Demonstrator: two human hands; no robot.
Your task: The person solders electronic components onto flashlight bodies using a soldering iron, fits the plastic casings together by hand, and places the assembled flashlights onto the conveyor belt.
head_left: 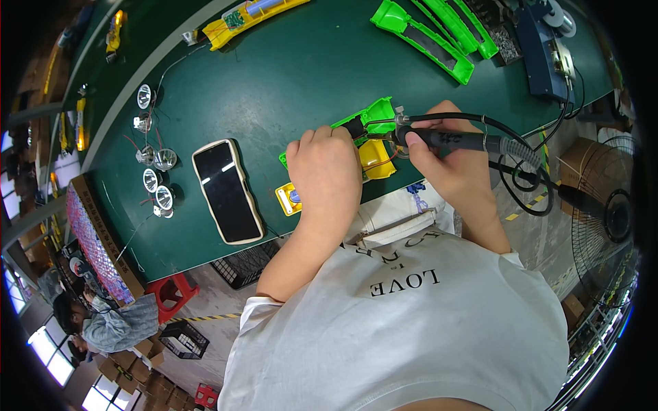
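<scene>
My right hand [458,164] grips a soldering iron [449,139] with a black handle, a cable and a thin metal feed tube near its tip. The tip points left, over a green plastic casing half [378,114]. Closed over the casing parts, my left hand [325,168] hides their middle. A yellow casing half [379,156] with thin wires lies nearer to me, beside the green one. Its left end [286,199] shows past my wrist. What my left fingertips touch is hidden.
Left of my hands lies a phone [228,192]. Several small reflector lamps [164,159] with wires sit farther left. More green casings [439,41] and a yellow casing [257,17] are at the back. A blue solder-feed machine [545,55] stands far right, near a fan [606,219].
</scene>
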